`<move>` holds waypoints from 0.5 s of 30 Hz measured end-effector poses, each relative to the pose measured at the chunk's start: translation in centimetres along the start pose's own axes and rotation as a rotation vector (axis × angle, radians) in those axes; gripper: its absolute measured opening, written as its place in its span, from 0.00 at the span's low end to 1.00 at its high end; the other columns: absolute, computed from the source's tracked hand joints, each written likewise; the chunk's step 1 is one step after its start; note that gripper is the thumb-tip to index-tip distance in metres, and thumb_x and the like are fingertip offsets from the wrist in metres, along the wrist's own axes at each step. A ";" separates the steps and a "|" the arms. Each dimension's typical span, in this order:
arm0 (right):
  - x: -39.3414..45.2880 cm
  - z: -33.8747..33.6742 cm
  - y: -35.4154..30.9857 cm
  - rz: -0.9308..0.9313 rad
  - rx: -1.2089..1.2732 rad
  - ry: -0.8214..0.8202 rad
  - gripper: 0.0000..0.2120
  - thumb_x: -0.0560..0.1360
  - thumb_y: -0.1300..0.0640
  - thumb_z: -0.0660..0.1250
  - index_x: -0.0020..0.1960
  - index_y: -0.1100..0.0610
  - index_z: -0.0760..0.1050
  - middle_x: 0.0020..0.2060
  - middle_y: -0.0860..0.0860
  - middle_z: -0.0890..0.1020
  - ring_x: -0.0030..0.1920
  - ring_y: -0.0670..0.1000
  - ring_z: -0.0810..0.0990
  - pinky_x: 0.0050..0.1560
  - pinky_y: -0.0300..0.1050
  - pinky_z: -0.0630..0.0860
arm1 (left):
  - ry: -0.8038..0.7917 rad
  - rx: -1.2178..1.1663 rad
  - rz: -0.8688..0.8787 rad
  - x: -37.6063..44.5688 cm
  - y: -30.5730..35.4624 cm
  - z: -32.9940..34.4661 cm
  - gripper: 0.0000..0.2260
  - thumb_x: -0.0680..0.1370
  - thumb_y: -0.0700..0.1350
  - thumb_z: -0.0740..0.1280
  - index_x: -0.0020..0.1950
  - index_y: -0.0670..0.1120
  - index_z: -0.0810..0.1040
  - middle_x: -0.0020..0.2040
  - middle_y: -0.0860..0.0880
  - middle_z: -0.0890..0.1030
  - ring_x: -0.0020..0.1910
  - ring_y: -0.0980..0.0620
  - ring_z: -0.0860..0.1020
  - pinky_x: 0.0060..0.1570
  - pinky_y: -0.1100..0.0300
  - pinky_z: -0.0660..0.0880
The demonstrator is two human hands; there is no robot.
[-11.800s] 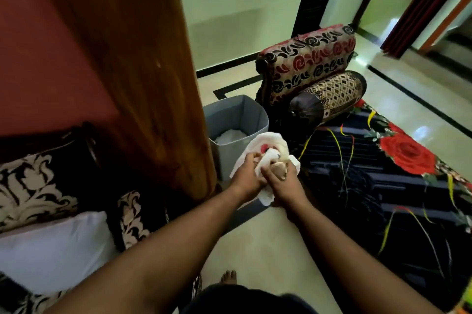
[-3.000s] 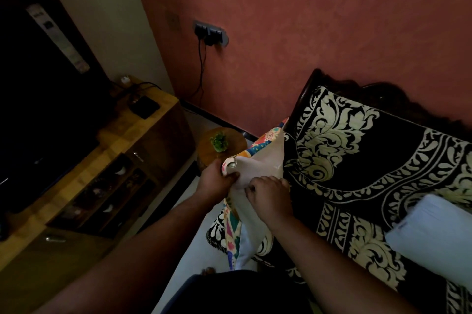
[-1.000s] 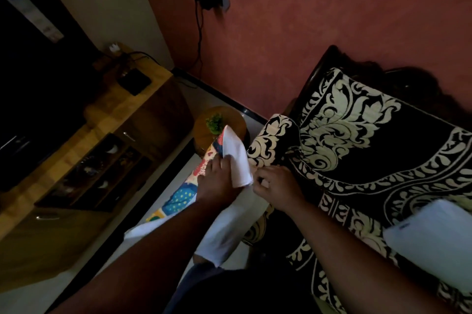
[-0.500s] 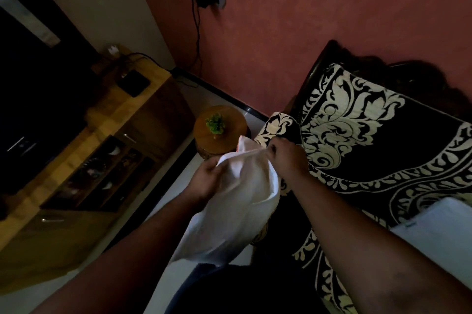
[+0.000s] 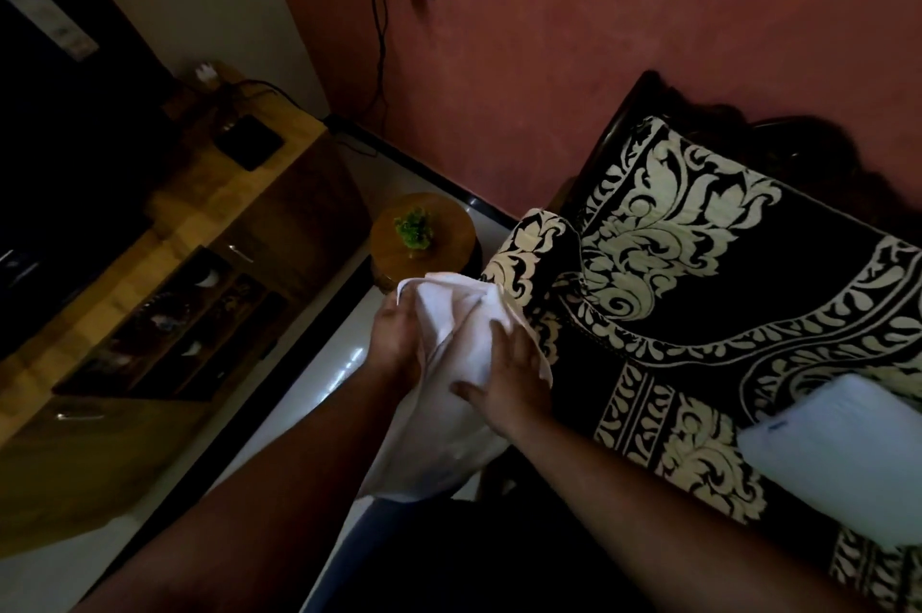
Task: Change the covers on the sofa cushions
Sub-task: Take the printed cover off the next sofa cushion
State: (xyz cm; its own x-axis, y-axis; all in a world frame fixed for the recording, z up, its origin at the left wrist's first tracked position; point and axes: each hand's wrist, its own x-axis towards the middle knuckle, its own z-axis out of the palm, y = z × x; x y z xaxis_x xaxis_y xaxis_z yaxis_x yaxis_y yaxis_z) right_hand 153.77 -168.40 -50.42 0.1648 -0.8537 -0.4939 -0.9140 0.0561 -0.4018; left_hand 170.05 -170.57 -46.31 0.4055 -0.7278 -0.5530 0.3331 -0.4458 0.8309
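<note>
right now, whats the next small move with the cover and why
Probably carry the white cover across to the bare white cushion on the sofa. The left hand grips the cover's top edge, the right hand lies flat on it, and it hangs limp, apparently with no cushion in it.

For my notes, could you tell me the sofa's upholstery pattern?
Black with cream floral scrollwork on the sofa, clearest in the head view.
</note>
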 end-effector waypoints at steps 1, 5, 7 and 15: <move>0.0 0.1 0.5 -0.005 -0.035 -0.046 0.50 0.71 0.32 0.70 0.81 0.44 0.44 0.80 0.55 0.51 0.78 0.59 0.55 0.73 0.59 0.64 | -0.027 0.122 0.090 0.3 -0.4 -0.6 0.16 0.84 0.56 0.61 0.62 0.48 0.80 0.54 0.46 0.84 0.53 0.49 0.83 0.50 0.56 0.79; 0.4 -0.1 1.7 0.098 -0.176 -0.070 0.43 0.72 0.34 0.70 0.79 0.38 0.49 0.80 0.52 0.53 0.78 0.59 0.55 0.69 0.66 0.66 | -0.304 1.139 0.174 2.2 -2.5 -4.2 0.45 0.64 0.78 0.67 0.77 0.60 0.63 0.73 0.48 0.73 0.71 0.45 0.72 0.67 0.41 0.72; 0.7 -0.9 2.2 0.164 -0.230 -0.096 0.43 0.72 0.33 0.68 0.79 0.38 0.49 0.80 0.49 0.49 0.79 0.58 0.50 0.66 0.71 0.66 | -0.414 1.365 0.063 1.5 -2.9 -5.7 0.59 0.59 0.80 0.68 0.82 0.58 0.48 0.81 0.46 0.58 0.78 0.41 0.60 0.72 0.37 0.63; 0.7 -2.0 3.0 0.143 -0.515 0.008 0.28 0.80 0.43 0.60 0.78 0.48 0.59 0.80 0.53 0.53 0.78 0.57 0.55 0.67 0.62 0.67 | -0.576 1.213 0.103 -2.7 -4.8 -6.7 0.61 0.59 0.79 0.70 0.82 0.57 0.44 0.82 0.48 0.54 0.79 0.43 0.58 0.74 0.43 0.64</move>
State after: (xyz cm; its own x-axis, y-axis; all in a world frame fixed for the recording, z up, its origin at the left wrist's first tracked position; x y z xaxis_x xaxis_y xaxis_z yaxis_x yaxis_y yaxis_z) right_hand 150.37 -169.84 -50.45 0.0240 -0.8602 -0.5094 -0.9911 -0.0871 0.1003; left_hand 173.05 -162.97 -49.23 -0.1297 -0.7658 -0.6299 -0.7565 -0.3342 0.5621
